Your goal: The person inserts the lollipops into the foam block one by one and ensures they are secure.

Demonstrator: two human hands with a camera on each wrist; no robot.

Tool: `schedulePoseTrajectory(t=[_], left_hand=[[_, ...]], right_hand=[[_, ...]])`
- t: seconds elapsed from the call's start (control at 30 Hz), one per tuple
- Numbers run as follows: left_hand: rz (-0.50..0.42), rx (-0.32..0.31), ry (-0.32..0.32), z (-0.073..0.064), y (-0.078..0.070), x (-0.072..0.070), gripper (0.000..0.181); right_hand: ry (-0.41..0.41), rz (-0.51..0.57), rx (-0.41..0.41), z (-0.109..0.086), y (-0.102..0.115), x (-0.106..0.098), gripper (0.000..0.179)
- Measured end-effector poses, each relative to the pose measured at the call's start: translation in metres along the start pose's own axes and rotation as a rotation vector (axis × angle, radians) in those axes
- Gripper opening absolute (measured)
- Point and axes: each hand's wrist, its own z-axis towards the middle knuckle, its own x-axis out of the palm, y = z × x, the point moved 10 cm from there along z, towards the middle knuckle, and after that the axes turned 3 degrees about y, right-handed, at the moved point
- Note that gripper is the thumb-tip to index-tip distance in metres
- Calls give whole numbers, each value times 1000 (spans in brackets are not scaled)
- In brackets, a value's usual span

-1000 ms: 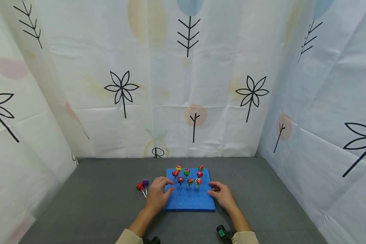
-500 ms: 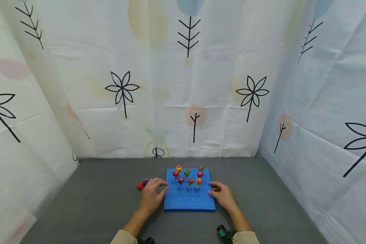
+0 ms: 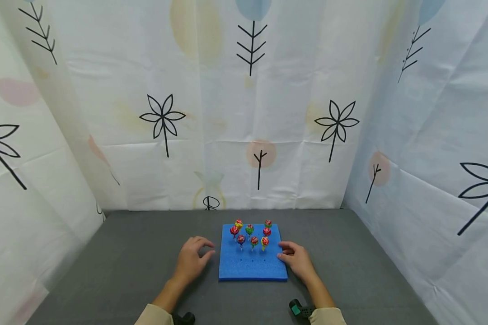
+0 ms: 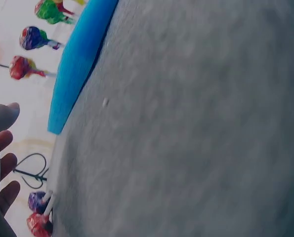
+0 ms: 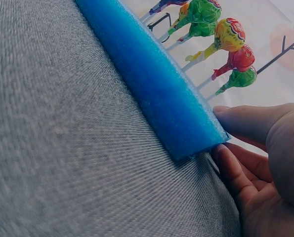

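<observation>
A blue foam board [image 3: 252, 271] lies on the table with several wrapped lollipops [image 3: 254, 242] standing upright in its holes. My right hand [image 3: 297, 259] holds the board's right edge; in the right wrist view the thumb [image 5: 245, 121] lies along the top edge and the fingers are at its side. To the left of the board my left hand [image 3: 190, 259] is raised with nothing in it, thumb and fingers apart. The left wrist view shows a purple lollipop [image 4: 37, 202] and a red lollipop [image 4: 39, 224] lying loose near its fingers; in the head view this hand hides them.
The grey tabletop [image 3: 138, 266] runs back to a patterned white curtain [image 3: 236, 113], with more curtain at both sides. A row of small holes [image 3: 252, 260] shows in the front part of the board. Dark wrist devices [image 3: 300, 309] are worn near both sleeves.
My left hand has moved left, away from the board's left edge, and now covers the two loose lollipops in the head view. The right hand and the board have stayed in place.
</observation>
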Motion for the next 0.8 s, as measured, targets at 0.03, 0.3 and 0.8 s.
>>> schedulePoseTrajectory(t=[0.03, 0.3, 0.8], left_hand=[[5, -5, 4, 0, 1, -1, 26], [8, -77, 67, 1, 17, -3, 26], [-110, -262, 66, -5, 53, -11, 39]], right_hand=[[0, -2, -3, 0, 0, 0, 32], [-1, -6, -9, 0, 0, -1, 32], [7, -8, -8, -1, 2, 0, 32]])
